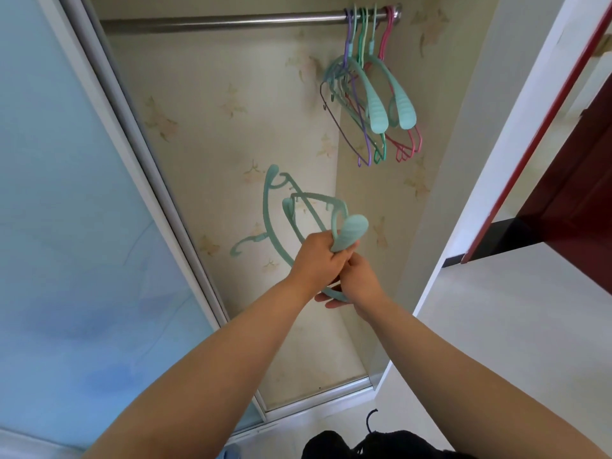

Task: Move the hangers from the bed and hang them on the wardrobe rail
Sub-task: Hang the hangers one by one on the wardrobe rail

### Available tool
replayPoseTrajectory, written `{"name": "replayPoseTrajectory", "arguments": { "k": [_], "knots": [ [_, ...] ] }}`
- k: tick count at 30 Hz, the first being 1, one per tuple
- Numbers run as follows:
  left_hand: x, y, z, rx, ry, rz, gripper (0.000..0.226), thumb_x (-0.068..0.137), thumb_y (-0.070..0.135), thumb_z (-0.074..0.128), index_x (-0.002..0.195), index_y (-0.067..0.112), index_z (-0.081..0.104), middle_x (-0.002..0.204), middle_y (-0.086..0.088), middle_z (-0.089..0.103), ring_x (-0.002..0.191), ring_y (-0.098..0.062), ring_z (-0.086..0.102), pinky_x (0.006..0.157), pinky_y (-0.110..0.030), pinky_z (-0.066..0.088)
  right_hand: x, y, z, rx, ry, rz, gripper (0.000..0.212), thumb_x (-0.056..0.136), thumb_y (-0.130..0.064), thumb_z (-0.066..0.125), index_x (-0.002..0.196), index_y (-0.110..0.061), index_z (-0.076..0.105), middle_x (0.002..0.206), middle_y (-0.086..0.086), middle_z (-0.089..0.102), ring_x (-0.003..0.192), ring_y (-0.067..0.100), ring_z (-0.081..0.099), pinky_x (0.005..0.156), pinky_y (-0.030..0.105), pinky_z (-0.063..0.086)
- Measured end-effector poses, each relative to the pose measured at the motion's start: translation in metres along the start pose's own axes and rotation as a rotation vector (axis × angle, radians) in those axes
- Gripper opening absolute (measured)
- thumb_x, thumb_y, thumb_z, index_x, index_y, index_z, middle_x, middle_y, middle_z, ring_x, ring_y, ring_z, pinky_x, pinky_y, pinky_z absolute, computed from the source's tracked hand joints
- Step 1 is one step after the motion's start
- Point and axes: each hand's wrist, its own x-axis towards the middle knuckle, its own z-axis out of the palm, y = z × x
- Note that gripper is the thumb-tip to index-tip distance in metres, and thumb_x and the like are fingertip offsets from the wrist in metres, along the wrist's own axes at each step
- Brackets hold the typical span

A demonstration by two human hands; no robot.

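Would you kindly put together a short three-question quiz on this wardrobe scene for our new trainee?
1. True or false: the wardrobe rail carries no hangers yet.
2. Multiple choice: the hanging hangers are bunched at which part of the rail? A) its left end B) its middle C) its right end
3. Fill in: the teal hangers not yet hung are gripped by ____ hands.

Key
1. False: a bunch in teal, purple, green and pink already hangs there.
2. C.
3. Both: the left hand and the right hand close on them together, below the rail.
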Motion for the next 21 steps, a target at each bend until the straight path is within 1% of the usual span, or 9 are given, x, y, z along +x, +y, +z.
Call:
{"name": "replayPoseTrajectory", "arguments": {
  "k": [1, 3, 5, 7, 8, 11, 15, 18, 21],
  "knots": [
    [0.000, -0.002, 0.001, 0.028, -0.013, -0.004, 0.031, 0.082, 0.046, 0.050, 0.063, 0.022, 0.053, 0.057, 0.006, 0.056, 0.057, -0.017, 0.058, 0.056, -0.031, 0.048, 0.003, -0.004, -0.002, -0.030, 0.011, -0.014, 0.030, 0.103, -0.031, 0.028, 0.112, -0.013, 0.049, 0.082, 0.015, 0.071, 0.058, 0.031, 0.071, 0.042, 0.028, 0.052],
    [0.005, 0.000, -0.004, 0.021, -0.002, -0.025, 0.030, 0.080, 0.048, 0.048, 0.064, 0.024, 0.056, 0.057, 0.013, 0.056, 0.057, -0.005, 0.056, 0.058, -0.023, 0.045, 0.007, -0.005, -0.006, -0.054, 0.034, -0.014, 0.028, 0.103, -0.033, 0.028, 0.112, -0.014, 0.047, 0.079, 0.013, 0.070, 0.053, 0.029, 0.069, 0.039, 0.026, 0.050],
    [0.016, 0.005, -0.015, -0.011, 0.068, -0.033, 0.032, 0.080, 0.049, 0.046, 0.062, 0.025, 0.056, 0.056, 0.009, 0.056, 0.051, 0.000, 0.051, 0.055, -0.017, 0.040, 0.008, 0.002, -0.010, -0.063, 0.069, 0.000, 0.026, 0.103, -0.030, 0.028, 0.112, -0.012, 0.045, 0.075, 0.010, 0.067, 0.047, 0.026, 0.067, 0.037, 0.025, 0.048],
    [0.025, 0.007, -0.027, -0.092, 0.175, -0.048, 0.032, 0.086, 0.042, 0.045, 0.057, 0.029, 0.052, 0.056, -0.003, 0.056, 0.047, -0.004, 0.044, 0.050, -0.016, 0.037, 0.008, 0.014, -0.013, -0.099, 0.096, 0.001, 0.022, 0.103, -0.028, 0.027, 0.109, -0.014, 0.043, 0.073, 0.009, 0.066, 0.045, 0.024, 0.065, 0.037, 0.025, 0.048],
    [0.028, 0.008, -0.030, -0.142, 0.218, -0.057, 0.036, 0.090, 0.038, 0.044, 0.055, 0.030, 0.049, 0.055, -0.004, 0.054, 0.046, -0.004, 0.041, 0.048, -0.015, 0.035, 0.008, 0.020, -0.012, -0.121, 0.100, -0.003, 0.020, 0.103, -0.028, 0.026, 0.106, -0.016, 0.042, 0.073, 0.009, 0.066, 0.044, 0.023, 0.065, 0.037, 0.025, 0.048],
    [0.031, 0.009, -0.034, -0.257, 0.310, -0.101, 0.047, 0.097, 0.035, 0.040, 0.051, 0.032, 0.047, 0.048, 0.012, 0.043, 0.046, -0.002, 0.037, 0.048, -0.013, 0.033, 0.009, 0.036, -0.007, -0.235, 0.114, -0.040, 0.018, 0.102, -0.032, 0.025, 0.099, -0.022, 0.040, 0.077, 0.009, 0.067, 0.046, 0.022, 0.066, 0.037, 0.024, 0.045],
    [0.039, 0.015, -0.043, -0.516, 0.502, -0.202, 0.047, 0.099, 0.042, 0.038, 0.057, 0.021, 0.044, 0.047, 0.012, 0.041, 0.046, -0.007, 0.036, 0.049, -0.019, 0.034, 0.014, 0.057, -0.011, -0.421, 0.158, -0.106, 0.017, 0.102, -0.037, 0.025, 0.096, -0.025, 0.036, 0.076, 0.005, 0.064, 0.053, 0.019, 0.066, 0.037, 0.020, 0.042],
    [0.050, 0.023, -0.064, -0.763, 0.643, -0.293, 0.052, 0.099, 0.045, 0.041, 0.054, 0.019, 0.041, 0.042, 0.008, 0.036, 0.038, -0.008, 0.028, 0.041, -0.022, 0.026, 0.018, 0.076, -0.024, -0.530, 0.198, -0.081, 0.013, 0.102, -0.036, 0.027, 0.095, -0.028, 0.035, 0.079, 0.006, 0.064, 0.059, 0.021, 0.066, 0.043, 0.029, 0.052],
    [0.060, 0.025, -0.089, -0.951, 0.591, -0.384, 0.052, 0.097, 0.049, 0.043, 0.055, 0.018, 0.040, 0.042, 0.008, 0.029, 0.035, -0.008, 0.021, 0.037, -0.020, 0.017, 0.020, 0.090, -0.037, -0.577, 0.248, -0.012, 0.014, 0.102, -0.034, 0.027, 0.094, -0.026, 0.035, 0.080, 0.009, 0.064, 0.061, 0.025, 0.067, 0.055, 0.040, 0.059]
  ]
}}
